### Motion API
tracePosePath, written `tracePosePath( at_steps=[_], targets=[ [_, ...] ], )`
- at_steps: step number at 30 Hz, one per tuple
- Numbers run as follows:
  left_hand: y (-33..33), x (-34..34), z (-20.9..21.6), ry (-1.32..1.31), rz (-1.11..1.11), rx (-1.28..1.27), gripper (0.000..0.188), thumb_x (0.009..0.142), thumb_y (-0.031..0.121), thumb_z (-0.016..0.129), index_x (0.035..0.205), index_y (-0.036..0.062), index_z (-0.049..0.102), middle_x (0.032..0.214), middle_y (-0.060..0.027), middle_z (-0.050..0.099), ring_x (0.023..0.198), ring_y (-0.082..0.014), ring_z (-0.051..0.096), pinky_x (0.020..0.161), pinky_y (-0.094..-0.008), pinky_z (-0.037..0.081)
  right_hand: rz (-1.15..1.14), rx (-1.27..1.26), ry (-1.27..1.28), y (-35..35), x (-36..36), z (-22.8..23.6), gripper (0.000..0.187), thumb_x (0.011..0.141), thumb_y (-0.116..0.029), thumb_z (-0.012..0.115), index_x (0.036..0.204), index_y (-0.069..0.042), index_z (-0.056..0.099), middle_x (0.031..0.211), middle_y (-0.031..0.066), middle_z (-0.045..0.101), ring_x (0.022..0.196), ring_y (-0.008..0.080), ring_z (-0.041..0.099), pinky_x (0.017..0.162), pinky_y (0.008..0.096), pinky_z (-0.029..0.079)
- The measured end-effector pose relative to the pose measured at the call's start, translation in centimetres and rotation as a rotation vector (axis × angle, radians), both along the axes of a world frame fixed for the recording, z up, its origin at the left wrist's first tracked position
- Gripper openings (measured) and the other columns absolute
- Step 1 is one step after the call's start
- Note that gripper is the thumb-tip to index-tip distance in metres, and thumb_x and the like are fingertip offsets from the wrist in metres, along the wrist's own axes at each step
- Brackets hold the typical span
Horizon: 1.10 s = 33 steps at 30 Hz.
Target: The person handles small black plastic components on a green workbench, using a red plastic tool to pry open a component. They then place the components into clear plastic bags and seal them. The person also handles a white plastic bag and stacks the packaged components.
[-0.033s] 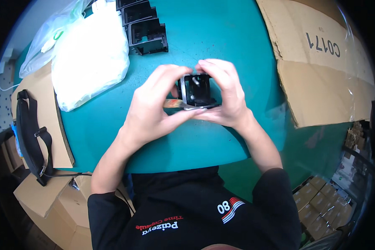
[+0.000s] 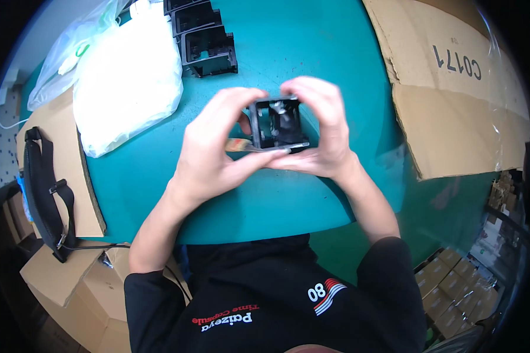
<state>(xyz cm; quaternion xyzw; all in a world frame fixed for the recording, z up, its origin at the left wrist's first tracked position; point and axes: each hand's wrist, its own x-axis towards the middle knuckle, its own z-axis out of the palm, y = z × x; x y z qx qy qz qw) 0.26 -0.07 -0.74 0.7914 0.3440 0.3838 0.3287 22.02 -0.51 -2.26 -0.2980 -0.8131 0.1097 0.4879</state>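
Note:
A small black box-shaped plastic housing (image 2: 257, 125) is held above the green table between both hands, its hollow inside facing up. My left hand (image 2: 209, 138) grips its left and near sides, the thumb along the near edge and the fingers curled at the far left corner. My right hand (image 2: 330, 132) closes around the right side, with fingertips near the far right corner and the thumb under the near edge. A thin tan and reddish strip (image 2: 238, 145) sticks out beside the left thumb; its other end is hidden.
Several similar black housings (image 2: 209, 56) stand in a row at the far left. Beside them lies a full white plastic bag (image 2: 126, 88). A black strap bag (image 2: 44, 188) rests on cardboard at left. A large cardboard sheet (image 2: 459, 117) covers the table's right side. An opened carton (image 2: 82, 300) sits lower left.
The black housing has tipped and shifted slightly to the left, showing more of its inside. Fingers of both hands have moved a little with it, still around it.

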Motion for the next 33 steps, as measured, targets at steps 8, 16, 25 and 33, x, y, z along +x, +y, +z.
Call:
tracePosePath(
  at_steps=[8,16,25,33],
  targets=[
    [-0.1,-0.3,-0.2,-0.501,-0.098,-0.336,0.073,0.07,-0.003,0.087,0.134,0.0017,0.052,0.139,-0.0185,0.061,0.112,-0.0137,0.067,0.056,-0.0166,0.039,0.153,-0.344,0.419,0.1,0.9,-2.1,0.1,0.059,-0.031,0.102,0.135,0.004,0.047,0.125,0.0176,0.058,0.112,0.0276,0.063,0.096,0.0391,0.054],
    [1.2,-1.0,0.5,-0.149,-0.138,0.128,0.048,0.065,0.007,0.084,0.111,0.0033,0.072,0.128,-0.019,0.065,0.109,-0.0347,0.067,0.087,-0.0374,0.058,0.08,-0.084,0.331,0.4,1.1,-0.9,0.087,0.057,-0.036,0.102,0.124,0.003,0.061,0.11,0.0166,0.069,0.096,0.028,0.065,0.082,0.0371,0.055],
    [1.3,-1.5,0.6,0.148,-0.18,0.247,0.045,0.064,0.008,0.075,0.11,0.0073,0.078,0.123,-0.0194,0.065,0.104,-0.0321,0.071,0.081,-0.0354,0.059,0.058,0.02,0.214,0.2,0.9,-0.3,0.087,0.057,-0.044,0.1,0.123,0.001,0.064,0.111,0.0112,0.072,0.09,0.0267,0.064,0.073,0.0357,0.054],
    [1.4,-1.7,1.2,0.252,-0.222,0.358,0.043,0.069,0.016,0.073,0.111,0.0147,0.079,0.118,-0.0176,0.067,0.091,-0.0309,0.073,0.066,-0.0353,0.06,0.065,0.012,0.185,0.1,0.9,-0.1,0.089,0.056,-0.049,0.098,0.121,0.002,0.065,0.111,0.0123,0.073,0.086,0.0267,0.065,0.072,0.0353,0.054]
  ],
)
